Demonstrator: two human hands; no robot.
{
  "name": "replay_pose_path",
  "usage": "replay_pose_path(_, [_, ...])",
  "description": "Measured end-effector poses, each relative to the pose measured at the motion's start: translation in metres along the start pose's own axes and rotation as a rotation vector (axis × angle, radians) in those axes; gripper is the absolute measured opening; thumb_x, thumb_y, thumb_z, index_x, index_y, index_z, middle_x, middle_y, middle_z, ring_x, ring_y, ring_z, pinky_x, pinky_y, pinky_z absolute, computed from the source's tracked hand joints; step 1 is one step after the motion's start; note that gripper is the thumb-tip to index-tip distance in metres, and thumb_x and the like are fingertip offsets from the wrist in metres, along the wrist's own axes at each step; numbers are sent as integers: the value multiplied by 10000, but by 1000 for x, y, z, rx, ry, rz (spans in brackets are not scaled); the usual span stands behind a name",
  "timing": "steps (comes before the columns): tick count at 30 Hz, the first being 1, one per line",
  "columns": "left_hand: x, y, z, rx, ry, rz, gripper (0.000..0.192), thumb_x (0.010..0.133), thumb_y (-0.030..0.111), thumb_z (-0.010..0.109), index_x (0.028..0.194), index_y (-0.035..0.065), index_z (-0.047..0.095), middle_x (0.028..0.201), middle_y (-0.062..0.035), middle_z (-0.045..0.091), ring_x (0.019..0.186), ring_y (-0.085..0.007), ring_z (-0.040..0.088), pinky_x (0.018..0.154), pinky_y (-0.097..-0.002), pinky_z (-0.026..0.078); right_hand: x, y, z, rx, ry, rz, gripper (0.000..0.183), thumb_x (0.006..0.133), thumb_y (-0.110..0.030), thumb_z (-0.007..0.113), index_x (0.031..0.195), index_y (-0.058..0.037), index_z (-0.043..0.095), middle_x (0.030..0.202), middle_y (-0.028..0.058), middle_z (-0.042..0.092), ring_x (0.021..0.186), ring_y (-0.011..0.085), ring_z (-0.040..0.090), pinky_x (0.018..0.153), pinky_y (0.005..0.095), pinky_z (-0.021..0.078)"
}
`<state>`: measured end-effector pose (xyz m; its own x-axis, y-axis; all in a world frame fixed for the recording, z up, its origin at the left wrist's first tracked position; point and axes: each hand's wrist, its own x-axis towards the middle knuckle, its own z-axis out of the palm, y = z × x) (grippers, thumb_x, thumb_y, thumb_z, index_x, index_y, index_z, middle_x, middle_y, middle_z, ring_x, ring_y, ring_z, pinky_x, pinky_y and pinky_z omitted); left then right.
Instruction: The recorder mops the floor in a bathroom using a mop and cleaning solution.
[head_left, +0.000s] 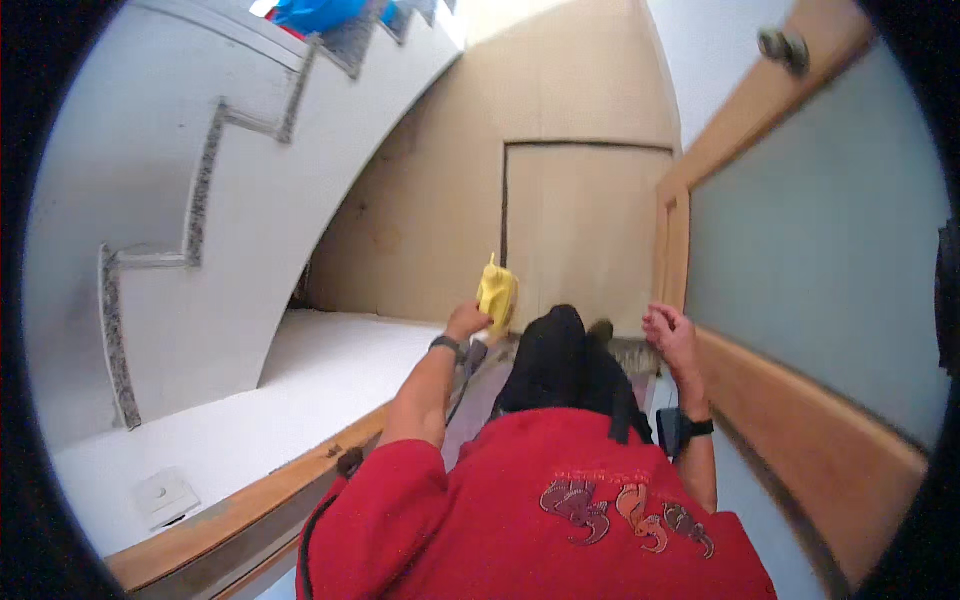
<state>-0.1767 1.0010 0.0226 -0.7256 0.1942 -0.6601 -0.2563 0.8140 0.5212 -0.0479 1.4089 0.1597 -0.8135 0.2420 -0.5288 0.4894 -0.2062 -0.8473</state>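
Note:
My left hand (469, 321) grips a yellow plastic bottle (496, 292) near its lower end. The bottle has a handle and a thin spout that points away from me. Nothing shows in my right hand (670, 330), whose fingers are loosely bent. It hangs beside the wooden edge of a door (795, 409) with a frosted glass panel. Between my two hands are my dark-clad legs (555, 360), above a tan tiled floor (592, 217).
A white curved stair side (247, 262) with granite-edged steps (202, 187) rises on the left. Wooden door-frame trim (247, 495) runs along the lower left, near a white wall switch (165, 496). A metal door knob (784, 51) juts out at the upper right.

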Motion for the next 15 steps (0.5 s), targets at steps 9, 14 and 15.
replay_pose_path(9, [40, 35, -75, 47, -45, -274, 382, 581, 244, 617, 927, 85, 627, 865, -154, 628, 811, -277, 608, 717, -371, 463, 135, -99, 39, -139, -108, 11, 261, 859, -197, 499, 1057, -31, 533, 851, 51, 598, 756, 122, 578, 617, 242, 468])
replay_pose_path(14, [90, 43, -112, 121, -40, -230, 394, 562, 260, 631, 918, 90, 632, 848, -156, 628, 799, -282, 609, 705, -365, 471, 222, -152, 29, -325, -167, 29, 255, 853, -185, 500, 1048, -24, 535, 848, 48, 600, 742, 127, 582, 610, 238, 467])
replay_pose_path(15, [104, 54, -124, 157, -56, -228, 399, 552, 256, 633, 914, 90, 631, 844, -154, 627, 797, -287, 608, 700, -367, 472, 236, -171, 33, -332, -184, 28, 255, 853, -185, 500, 1048, -24, 535, 848, 48, 600, 742, 127, 582, 610, 238, 467])
